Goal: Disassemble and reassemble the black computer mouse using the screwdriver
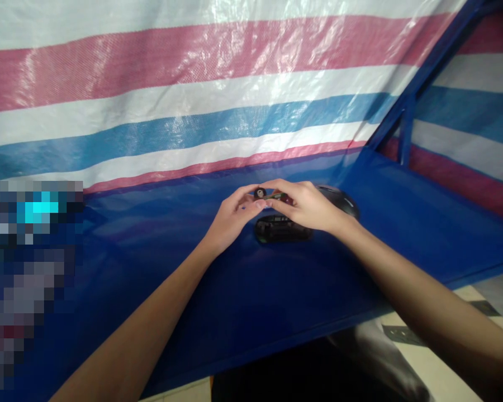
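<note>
Both my hands meet over the middle of a blue table (251, 301). My left hand (233, 215) and my right hand (304, 205) pinch together a small dark part with a round wheel-like end (266, 195), held just above the table. Below them lies a black open shell with parts inside, like the base of a computer mouse (281, 230). A black rounded cover (342, 202) rests on the table behind my right hand, partly hidden by it.
A striped red, white and blue tarp (193, 89) hangs as a wall behind the table. A blue metal frame (406, 120) rises at the right. A blurred-out area (29, 279) covers the left. Tiled floor (436, 357) shows below the table's front edge.
</note>
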Motion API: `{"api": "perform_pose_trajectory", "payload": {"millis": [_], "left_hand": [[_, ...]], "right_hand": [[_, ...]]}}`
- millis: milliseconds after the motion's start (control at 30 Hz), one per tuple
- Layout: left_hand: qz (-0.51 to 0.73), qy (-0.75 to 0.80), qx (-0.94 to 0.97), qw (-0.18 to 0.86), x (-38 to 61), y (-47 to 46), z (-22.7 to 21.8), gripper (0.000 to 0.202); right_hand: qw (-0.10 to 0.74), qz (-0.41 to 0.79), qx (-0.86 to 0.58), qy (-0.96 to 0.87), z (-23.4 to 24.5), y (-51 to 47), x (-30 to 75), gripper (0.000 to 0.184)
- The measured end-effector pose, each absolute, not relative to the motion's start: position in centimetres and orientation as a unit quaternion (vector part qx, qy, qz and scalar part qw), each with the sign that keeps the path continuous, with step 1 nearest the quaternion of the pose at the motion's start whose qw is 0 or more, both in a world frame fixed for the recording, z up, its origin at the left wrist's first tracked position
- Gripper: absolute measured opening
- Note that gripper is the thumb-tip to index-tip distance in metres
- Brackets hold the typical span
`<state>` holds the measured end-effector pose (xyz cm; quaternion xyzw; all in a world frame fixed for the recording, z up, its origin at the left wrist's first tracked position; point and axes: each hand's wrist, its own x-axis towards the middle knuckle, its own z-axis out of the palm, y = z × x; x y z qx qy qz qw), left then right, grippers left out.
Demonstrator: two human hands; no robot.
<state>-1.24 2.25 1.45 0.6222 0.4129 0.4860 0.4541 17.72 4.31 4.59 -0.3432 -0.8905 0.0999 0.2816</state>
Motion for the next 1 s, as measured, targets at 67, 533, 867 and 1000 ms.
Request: {"api": "perform_pose_trajectory", "payload": {"millis": [67, 533, 867, 1000], "left_hand": [[0.479, 0.419, 0.641, 0.43, -1.3, 2.3, 1.4, 0.036], [0.496, 0.469, 0.628, 0.374, -1.5, 2.2, 1.6, 0.026], [0.481, 0.461, 0.626, 0.404, -1.3, 2.0, 1.4, 0.035], [0.503, 0.425, 0.627, 0.417, -1.1, 1.8, 1.5, 0.033]], "right_hand": [[0.291, 0.107, -0.353, -0.883, 4.5, 4.3, 17.8, 0.033], [0.273, 0.054, -0.324, -0.904, 4.3, 3.5, 17.1, 0.047], [0.254, -0.006, -0.302, -0.919, 4.1, 3.4, 16.6, 0.031], [0.321, 0.063, -0.341, -0.881, 4.3, 3.4, 16.7, 0.026]]}}
